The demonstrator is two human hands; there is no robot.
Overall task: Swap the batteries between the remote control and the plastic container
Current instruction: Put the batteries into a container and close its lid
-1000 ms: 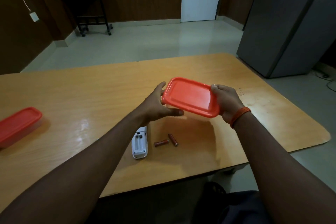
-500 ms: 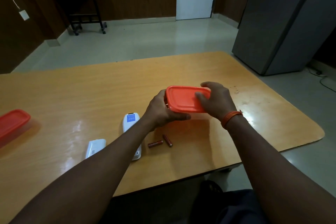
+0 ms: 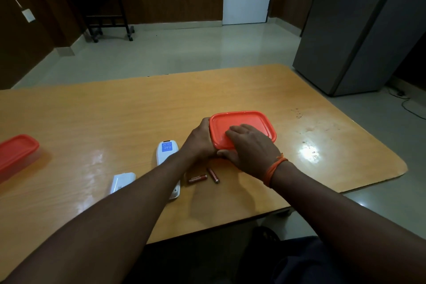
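A plastic container with an orange lid (image 3: 251, 122) rests on the wooden table (image 3: 115, 122). My left hand (image 3: 199, 143) grips its left side. My right hand (image 3: 250, 147) lies palm down on the lid, thumb at the near edge. Its contents are hidden. A white remote control (image 3: 166, 151) lies face down to the left, partly covered by my left forearm. Its white battery cover (image 3: 122, 181) lies further left. Two red batteries (image 3: 202, 177) lie on the table just in front of the container.
A second orange-lidded container (image 3: 16, 154) sits at the table's left edge. A grey cabinet (image 3: 364, 30) stands on the floor to the right, a dark side table (image 3: 99, 7) by the far wall. The table's near edge is close to my body.
The container, held tilted above the table a second ago, has come down onto the table. My right hand has shifted from its right edge to lie on top of the lid.
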